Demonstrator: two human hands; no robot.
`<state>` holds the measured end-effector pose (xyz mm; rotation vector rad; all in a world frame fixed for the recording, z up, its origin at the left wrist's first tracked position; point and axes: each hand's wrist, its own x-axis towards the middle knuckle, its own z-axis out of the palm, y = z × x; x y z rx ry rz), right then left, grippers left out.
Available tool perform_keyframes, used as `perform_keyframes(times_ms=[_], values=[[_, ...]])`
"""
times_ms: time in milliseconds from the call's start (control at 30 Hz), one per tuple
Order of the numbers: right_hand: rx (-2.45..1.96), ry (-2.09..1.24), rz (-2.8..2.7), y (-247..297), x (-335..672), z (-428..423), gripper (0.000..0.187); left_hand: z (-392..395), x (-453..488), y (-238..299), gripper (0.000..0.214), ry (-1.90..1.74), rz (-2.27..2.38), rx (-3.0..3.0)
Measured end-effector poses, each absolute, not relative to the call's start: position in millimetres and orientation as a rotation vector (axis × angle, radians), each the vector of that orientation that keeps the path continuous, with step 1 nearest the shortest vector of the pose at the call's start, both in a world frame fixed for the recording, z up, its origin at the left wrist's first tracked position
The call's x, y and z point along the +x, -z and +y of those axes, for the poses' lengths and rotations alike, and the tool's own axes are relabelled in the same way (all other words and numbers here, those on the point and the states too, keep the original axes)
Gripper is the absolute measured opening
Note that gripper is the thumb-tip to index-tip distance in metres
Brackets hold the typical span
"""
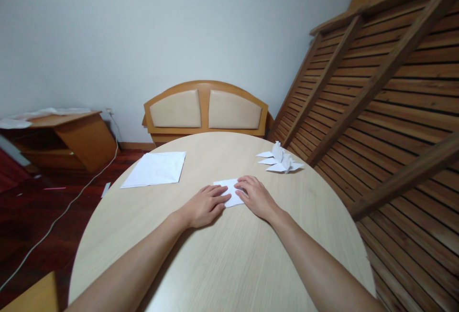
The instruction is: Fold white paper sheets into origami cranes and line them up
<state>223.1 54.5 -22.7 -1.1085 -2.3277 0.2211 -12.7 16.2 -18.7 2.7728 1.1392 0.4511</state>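
Note:
A small folded sheet of white paper (233,199) lies on the round wooden table (215,264), between my two hands. My left hand (207,204) rests on its left part, palm down with the fingers stretched out over it. On the right part lies my right hand (255,196), fingers extended and somewhat bent, their tips pressing the paper. Parts of the paper's left and right edges are hidden beneath the fingers.
A stack of white paper sheets (156,169) lies at the table's left. Several folded paper figures (281,160) stand at the right back. Beyond the table are a headboard (205,106), a leaning slatted wooden frame (387,92) and a low cabinet (82,140).

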Motion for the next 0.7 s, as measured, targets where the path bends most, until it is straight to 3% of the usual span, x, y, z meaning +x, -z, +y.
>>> perform_keyframes(times_ms=[200, 333, 533, 700], values=[[-1.149, -0.412, -2.539, 20.9, 218.2, 39.6, 0.051, 12.1, -8.3, 9.8, 0.041, -0.477, 1.165, 2.815], [-1.226, -0.505, -2.5, 22.3, 216.1, 40.4, 0.05, 13.1, -8.9, 3.5, 0.038, -0.476, 1.067, 2.793], [-1.345, -0.377, -2.403, 21.4, 205.2, 42.5, 0.043, 20.2, -15.1, 10.5, 0.044, -0.553, 0.999, 2.698], [-1.394, -0.29, -2.379, 19.4, 195.6, 34.6, 0.055, 26.0, -18.2, 19.1, 0.042, -0.589, 1.02, 2.645]])
